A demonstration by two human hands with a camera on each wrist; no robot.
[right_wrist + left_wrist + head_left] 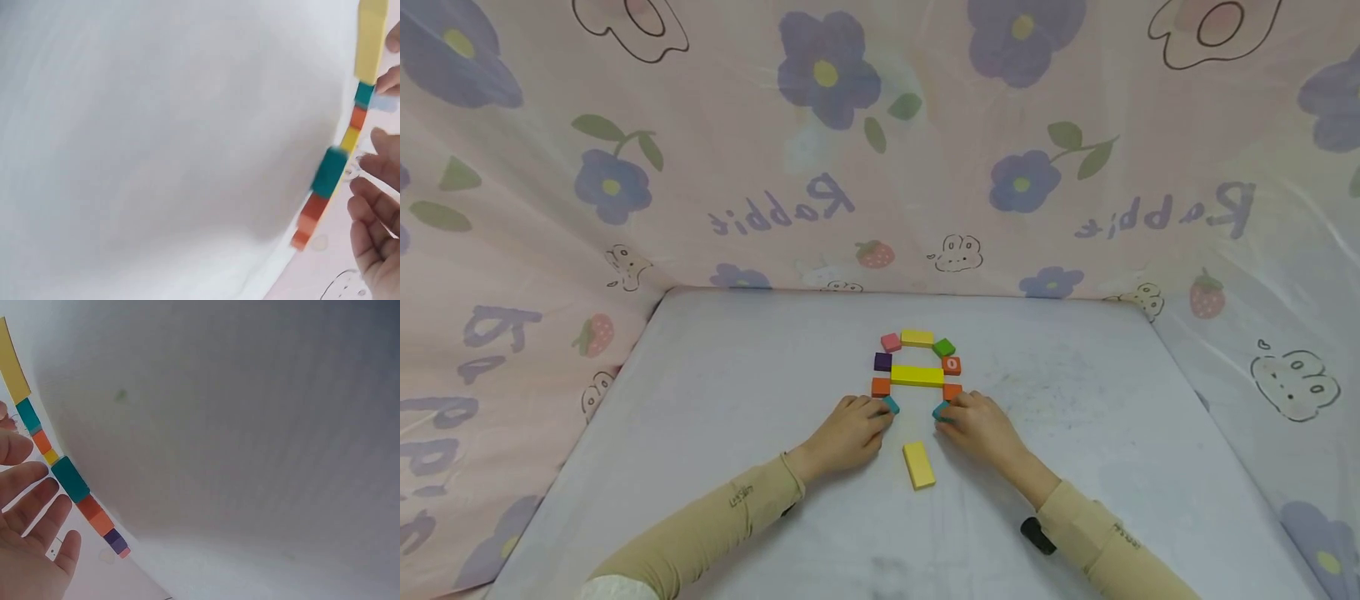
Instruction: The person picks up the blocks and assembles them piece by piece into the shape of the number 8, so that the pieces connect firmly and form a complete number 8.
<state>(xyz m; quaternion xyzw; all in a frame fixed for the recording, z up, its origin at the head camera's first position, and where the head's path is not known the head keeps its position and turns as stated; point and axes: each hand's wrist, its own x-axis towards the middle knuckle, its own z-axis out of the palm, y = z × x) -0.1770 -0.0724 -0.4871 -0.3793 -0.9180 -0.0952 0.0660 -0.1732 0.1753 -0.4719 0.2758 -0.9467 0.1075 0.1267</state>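
Observation:
My left hand (pixel 852 429) lies beside a teal block (pixel 891 404), its fingertips at the block's near left side. In the left wrist view those fingers (pixel 44 515) are loosely extended, close to the teal block (pixel 70 479). On the other side, my right hand (pixel 981 427) has its fingertips at a second teal block (pixel 940 412), partly covering it. The right wrist view shows relaxed fingers (pixel 375 200) near the teal block (pixel 329 172). Between the hands, nearer me, lies a loose yellow block (pixel 919 465).
Beyond the hands, blocks form a loop: orange blocks (pixel 881 387), a purple block (pixel 883 362), a pink block (pixel 891 342), a yellow block (pixel 917 338), a green block (pixel 943 347) and an orange block marked 0 (pixel 952 365). A long yellow bar (pixel 917 377) crosses it.

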